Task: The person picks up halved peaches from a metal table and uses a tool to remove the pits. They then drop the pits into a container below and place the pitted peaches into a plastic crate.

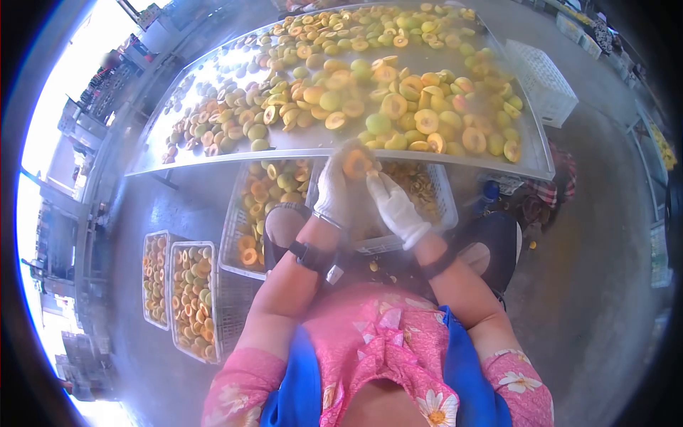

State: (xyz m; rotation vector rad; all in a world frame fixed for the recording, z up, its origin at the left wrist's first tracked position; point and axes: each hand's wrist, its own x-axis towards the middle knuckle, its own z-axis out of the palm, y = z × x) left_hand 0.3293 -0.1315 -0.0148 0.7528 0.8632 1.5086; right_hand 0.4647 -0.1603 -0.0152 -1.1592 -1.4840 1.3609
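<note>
My left hand (332, 191), in a white glove, is closed around an orange-fleshed peach half (357, 164) at the near edge of the table, cut face towards me. My right hand (397, 208), also gloved in white, has its fingers pressed together at the right side of that half. Whatever its fingertips hold is too small and blurred to make out. Below the hands, a white crate (447, 196) contains small brownish-yellow pieces. Beside it on the left stands another crate (229, 245) of peach halves, partly hidden by my left arm and knee.
A metal-rimmed table (455, 162) carries many whole and halved peaches. Two filled crates, a narrow one (157, 317) and a larger one (193, 349), stand on the floor at left. A white crate (544, 82) stands beyond the table's right edge. Checked cloth (563, 174) lies at right.
</note>
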